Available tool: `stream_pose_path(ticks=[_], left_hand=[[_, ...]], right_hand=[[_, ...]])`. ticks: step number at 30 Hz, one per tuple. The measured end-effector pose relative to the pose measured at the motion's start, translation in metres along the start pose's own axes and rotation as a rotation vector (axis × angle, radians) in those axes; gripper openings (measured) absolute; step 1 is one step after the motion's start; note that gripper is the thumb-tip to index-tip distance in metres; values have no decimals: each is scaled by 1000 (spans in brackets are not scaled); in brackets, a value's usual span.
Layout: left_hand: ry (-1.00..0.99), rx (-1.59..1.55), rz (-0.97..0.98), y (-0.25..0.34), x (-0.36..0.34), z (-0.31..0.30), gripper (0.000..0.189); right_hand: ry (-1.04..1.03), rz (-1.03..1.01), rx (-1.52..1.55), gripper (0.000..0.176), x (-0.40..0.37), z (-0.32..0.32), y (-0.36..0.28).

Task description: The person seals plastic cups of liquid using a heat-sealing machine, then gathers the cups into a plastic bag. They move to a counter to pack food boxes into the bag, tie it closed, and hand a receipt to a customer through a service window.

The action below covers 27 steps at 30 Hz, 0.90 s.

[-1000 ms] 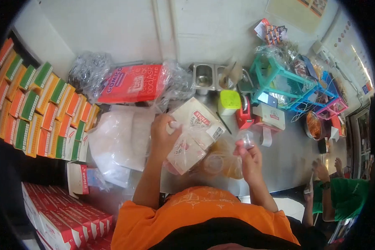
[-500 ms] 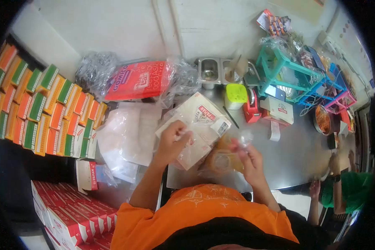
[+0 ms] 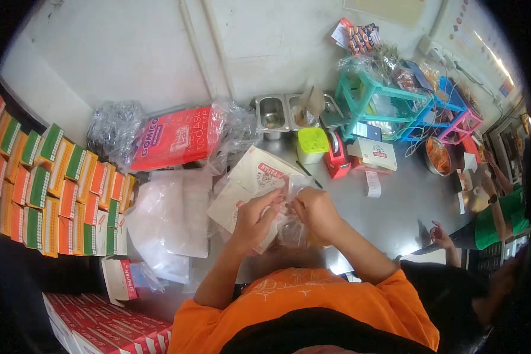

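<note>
Fingers of the left hand (image 3: 255,217) and right hand (image 3: 316,211) both pinch one clear plastic bag (image 3: 290,231) at mid-frame, over two white printed cartons (image 3: 258,172) on the tabletop (image 3: 389,206).

A small clear plastic bag (image 3: 292,227), thin and crumpled, hangs upright with its mouth gathered and pinched together at the top. It lies just in front of the flat white paper packet with a red round logo (image 3: 259,172), overlapping that packet's near edge; its contents are too blurred to tell.
</note>
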<state>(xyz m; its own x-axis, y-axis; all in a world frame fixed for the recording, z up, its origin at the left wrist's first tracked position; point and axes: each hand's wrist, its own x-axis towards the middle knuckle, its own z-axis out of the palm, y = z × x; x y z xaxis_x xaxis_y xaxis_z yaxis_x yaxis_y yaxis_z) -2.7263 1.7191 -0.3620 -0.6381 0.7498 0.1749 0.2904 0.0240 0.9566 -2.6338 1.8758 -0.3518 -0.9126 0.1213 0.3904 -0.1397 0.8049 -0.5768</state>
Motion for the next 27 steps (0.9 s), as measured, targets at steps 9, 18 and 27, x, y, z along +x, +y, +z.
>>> stream_pose_path(ticks=[9,18,27], left_hand=[[59,273,136,15,3,0,27],[-180,124,-6,12,36,-25,20],[43,262,55,-24,27,-31,21]], right_hand=[[136,113,130,9,2,26,-7],[62,6,-275,7,8,22,-12],[132,-176,-363,16,38,9,-29]])
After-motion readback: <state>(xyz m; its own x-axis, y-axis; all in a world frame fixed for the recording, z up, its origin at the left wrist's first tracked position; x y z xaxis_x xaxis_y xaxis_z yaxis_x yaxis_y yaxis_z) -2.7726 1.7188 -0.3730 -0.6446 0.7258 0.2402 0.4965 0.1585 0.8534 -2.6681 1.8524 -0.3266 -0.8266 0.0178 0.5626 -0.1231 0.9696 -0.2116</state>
